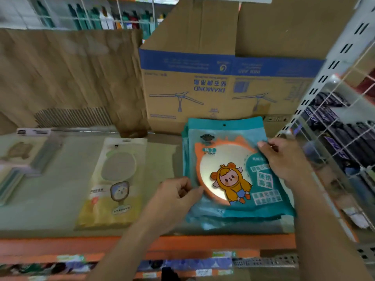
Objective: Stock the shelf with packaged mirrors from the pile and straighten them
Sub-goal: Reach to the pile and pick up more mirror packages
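A stack of teal packaged mirrors (233,138) lies flat on the shelf (60,209) at the right. The top pack shows a round orange-rimmed mirror with a cartoon figure in yellow. My left hand (174,199) pinches the top pack at its lower left edge, thumb on the mirror's rim. My right hand (284,161) grips the pack's right edge, fingers curled over it. The packs below sit slightly fanned out at the front.
A yellow-white packaged hand mirror (115,179) lies left of the stack. Pale boxed goods (22,157) sit at the far left. A large cardboard box (223,78) stands behind, brown paper (67,74) beside it. A white wire grid panel (334,138) bounds the right side.
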